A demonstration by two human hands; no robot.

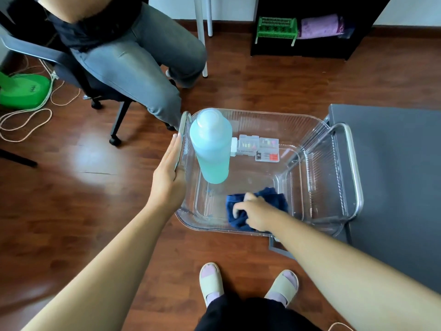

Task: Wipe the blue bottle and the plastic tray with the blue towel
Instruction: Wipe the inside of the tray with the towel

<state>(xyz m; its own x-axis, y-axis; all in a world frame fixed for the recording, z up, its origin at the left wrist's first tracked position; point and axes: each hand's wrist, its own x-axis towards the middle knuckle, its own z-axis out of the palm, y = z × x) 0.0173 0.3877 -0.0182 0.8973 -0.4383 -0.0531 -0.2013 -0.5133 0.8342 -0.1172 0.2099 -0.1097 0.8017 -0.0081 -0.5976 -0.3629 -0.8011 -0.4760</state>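
With right hand point(256, 212) grips blue towel point(276, 196) at 5 o'clock in plastic tray point(262, 113), steadies 9 o'clock wall with flat left hand point(167, 179); blue bottle point(211, 144) wipe possibly pending.

Plastic tray point(274, 115): floor open just ahead of the right hand point(256, 212) gripping the blue towel point(274, 197). Blue bottle point(211, 146) stands ahead-left; small cases point(259, 149) line the far wall. Tray walls bound all sides
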